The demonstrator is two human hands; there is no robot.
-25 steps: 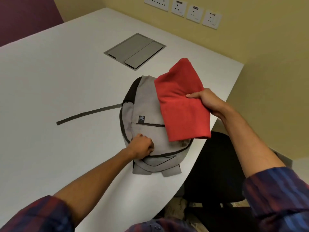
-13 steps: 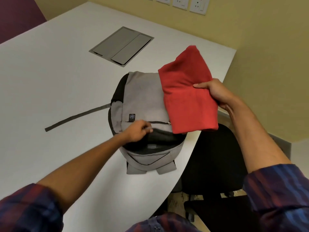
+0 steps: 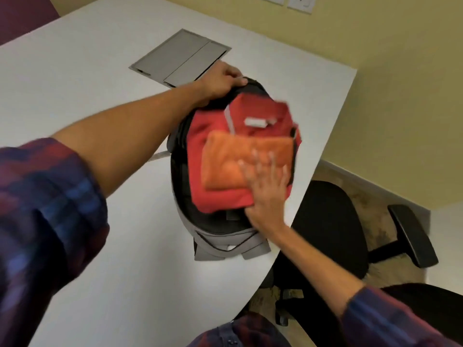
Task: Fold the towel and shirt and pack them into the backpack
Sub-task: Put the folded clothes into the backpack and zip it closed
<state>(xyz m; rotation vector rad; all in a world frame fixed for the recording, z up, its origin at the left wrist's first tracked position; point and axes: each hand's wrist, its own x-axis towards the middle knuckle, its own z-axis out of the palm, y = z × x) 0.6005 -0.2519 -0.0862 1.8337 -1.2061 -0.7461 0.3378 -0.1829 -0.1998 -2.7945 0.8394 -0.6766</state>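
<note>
From the head view, the right hand point(image 3: 268, 194) lies flat with fingers point(image 3: 271, 161) straight and spread, pressing on the folded orange towel point(image 3: 235, 164); motion blur softens the fingertips. The towel sits on top of the folded red shirt point(image 3: 213, 196), and both rest in the open mouth of the grey backpack point(image 3: 220, 244), which lies on the white table point(image 3: 75, 78) near its curved edge. The left hand point(image 3: 220, 82) curls over the far, dark rim of the backpack, gripping the flap there. Beyond it, a flat grey metal hatch point(image 3: 183, 58) is set flush in the tabletop. A black office chair point(image 3: 333, 231) stands beside the table, under the right forearm.
</note>
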